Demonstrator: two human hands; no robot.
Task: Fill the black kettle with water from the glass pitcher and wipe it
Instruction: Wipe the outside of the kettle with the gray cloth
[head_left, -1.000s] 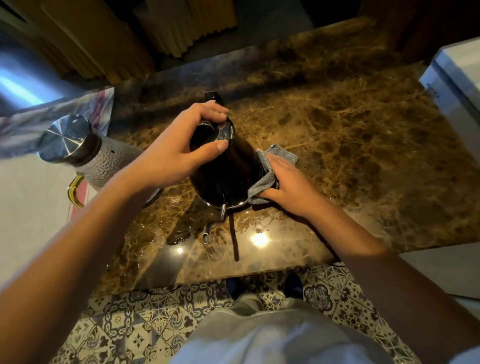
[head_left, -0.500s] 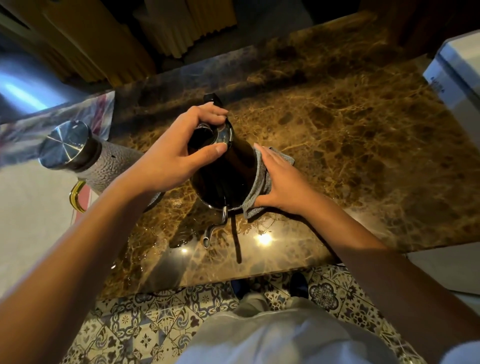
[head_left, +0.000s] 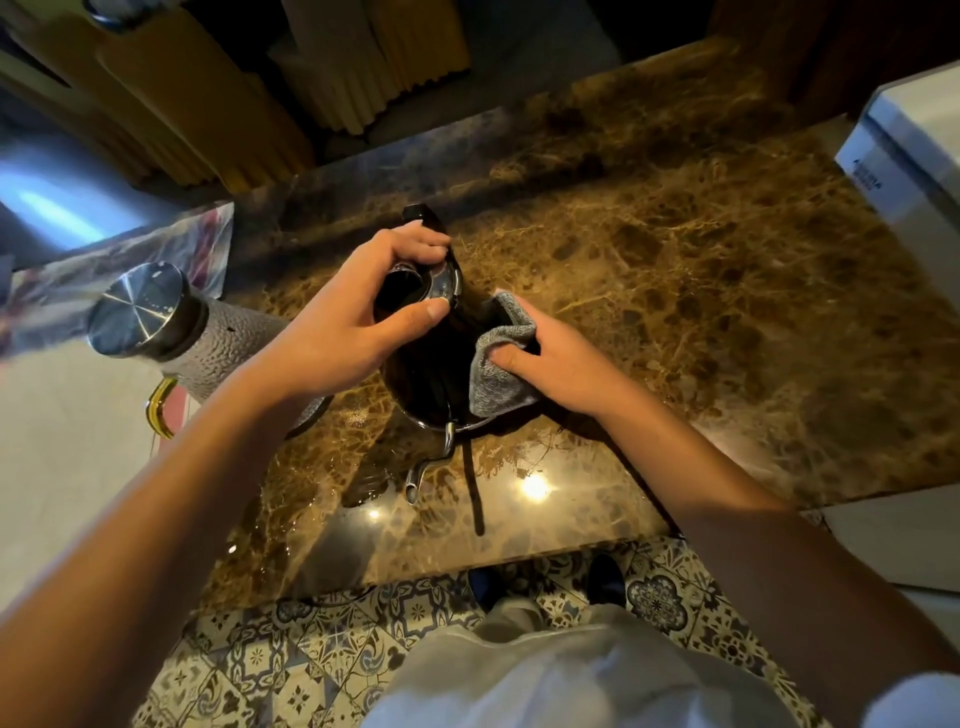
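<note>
Setting: home kitchen. Evidence: polished brown marble table (head_left: 701, 291), patterned floor tiles (head_left: 291, 670), kettle (head_left: 421, 374), lidded glass pitcher (head_left: 208, 332), white appliance (head_left: 914, 156) far right.

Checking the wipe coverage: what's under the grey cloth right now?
The grey cloth lies pressed against the black kettle side by the right hand; the wall beneath is covered, so wet or dry cannot be seen.

Black kettle (head_left: 415, 374), grey cloth (head_left: 498, 374), brown veined marble counter (head_left: 701, 291), blue-and-cream patterned floor tiles (head_left: 270, 660), gold pitcher handle (head_left: 156, 410)

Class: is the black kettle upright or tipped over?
Upright: the black kettle stands on its base on the marble counter, top opening facing up.
</note>
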